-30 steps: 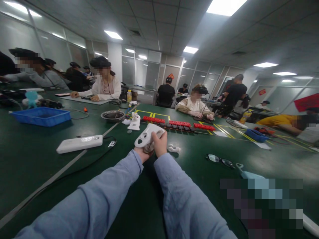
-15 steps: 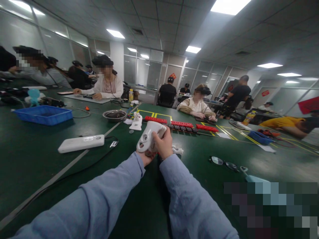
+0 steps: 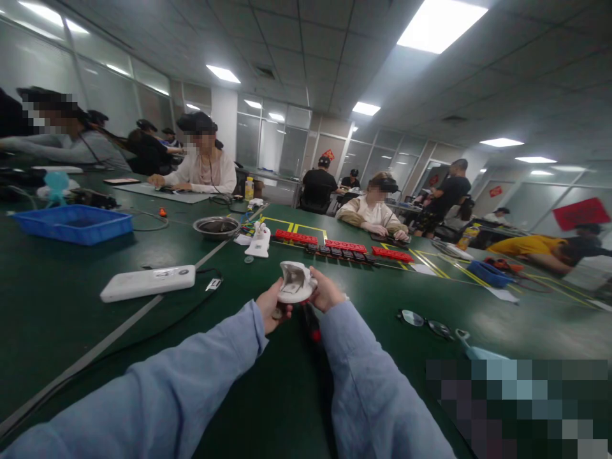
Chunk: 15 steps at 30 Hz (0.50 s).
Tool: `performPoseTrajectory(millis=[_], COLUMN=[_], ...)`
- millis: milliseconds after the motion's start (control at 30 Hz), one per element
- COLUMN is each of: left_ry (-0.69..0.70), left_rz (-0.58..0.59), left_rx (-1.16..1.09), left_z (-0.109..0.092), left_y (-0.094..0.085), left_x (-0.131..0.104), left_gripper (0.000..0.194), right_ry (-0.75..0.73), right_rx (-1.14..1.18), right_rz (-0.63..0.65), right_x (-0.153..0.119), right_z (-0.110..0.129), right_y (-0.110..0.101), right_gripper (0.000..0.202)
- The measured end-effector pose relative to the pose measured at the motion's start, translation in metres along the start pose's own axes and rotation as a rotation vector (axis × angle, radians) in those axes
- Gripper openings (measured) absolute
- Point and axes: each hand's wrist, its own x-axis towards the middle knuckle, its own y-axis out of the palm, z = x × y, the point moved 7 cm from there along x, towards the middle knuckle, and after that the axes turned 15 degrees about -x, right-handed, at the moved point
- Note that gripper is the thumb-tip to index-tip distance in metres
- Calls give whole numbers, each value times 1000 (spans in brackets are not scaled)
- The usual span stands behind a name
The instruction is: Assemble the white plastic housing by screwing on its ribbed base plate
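A hollow white plastic housing (image 3: 292, 285) is held up between my two hands above the green table, its open cavity facing me. My left hand (image 3: 272, 307) grips its left side, with fingers curled underneath. From the right, my right hand (image 3: 327, 290) pinches the other side, its fingertips partly hidden behind the part. Below the hands lies a dark tool with a red part (image 3: 313, 330), partly covered by my right sleeve; its kind is unclear. Beyond the housing stands another white plastic piece (image 3: 259, 242).
Red trays (image 3: 345, 246) and black pieces (image 3: 340, 254) line the table's far side. To the left are a white power strip (image 3: 149, 282), a metal bowl (image 3: 217, 227) and a blue bin (image 3: 74, 224). Glasses (image 3: 424, 322) lie right. People sit across the table.
The white housing has been turned over, so its hollow side now shows. My hands have shifted to opposite sides of it, and the right thumb has left its front face.
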Motion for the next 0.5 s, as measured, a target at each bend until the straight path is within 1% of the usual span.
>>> performPoseTrajectory(millis=[67, 200, 267, 333, 400, 467, 500], left_ry=[-16, -43, -74, -112, -146, -166, -162], left_rz=[8, 165, 214, 211, 177, 148, 156], left_rx=[68, 206, 250, 260, 236, 181, 118], left_z=[-5, -24, -31, -34, -34, -32, -32], left_y=[-3, 6, 8, 5, -2, -9, -9], left_x=[-6, -16, -17, -13, -6, 2, 5], left_gripper=[34, 52, 58, 60, 59, 57, 56], right_ry=[82, 191, 221, 237, 241, 232, 223], right_rx=[29, 115, 151, 164, 157, 131, 111], right_rz=[86, 157, 189, 225, 249, 256, 256], right_x=[-2, -9, -13, -16, -17, -17, -16], right_z=[-5, -3, 0, 0, -2, -6, -8], right_y=[1, 3, 9, 17, 23, 26, 26], right_gripper=[14, 15, 16, 16, 16, 16, 16])
